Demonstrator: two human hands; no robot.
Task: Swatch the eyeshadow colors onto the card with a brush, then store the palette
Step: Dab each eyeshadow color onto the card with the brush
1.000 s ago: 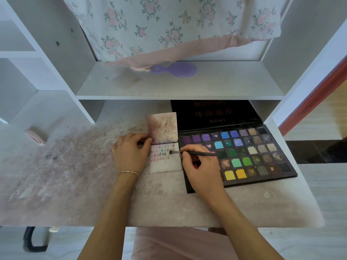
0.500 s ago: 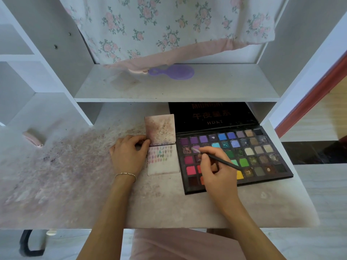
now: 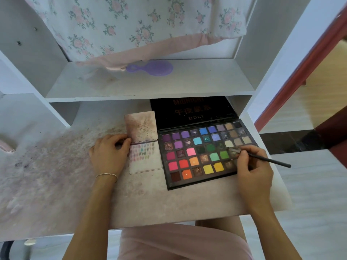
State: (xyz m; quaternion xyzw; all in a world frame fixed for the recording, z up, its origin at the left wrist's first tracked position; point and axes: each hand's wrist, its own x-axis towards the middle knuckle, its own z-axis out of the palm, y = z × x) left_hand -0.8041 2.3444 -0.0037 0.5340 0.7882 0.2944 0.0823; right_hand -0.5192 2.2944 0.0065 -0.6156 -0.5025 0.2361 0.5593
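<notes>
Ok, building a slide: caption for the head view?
Right hand dips brush into eyeshadow palette; left hand steadies swatch card.

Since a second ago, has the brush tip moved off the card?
Yes. The brush tip has gone right, from over the card to the right-hand pans of the palette, carried by the right hand.

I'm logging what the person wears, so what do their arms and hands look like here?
Both forearms are bare, no sleeves or gloves. The left hand has a thin beaded bracelet at the wrist. The right hand shows no jewellery.
</notes>
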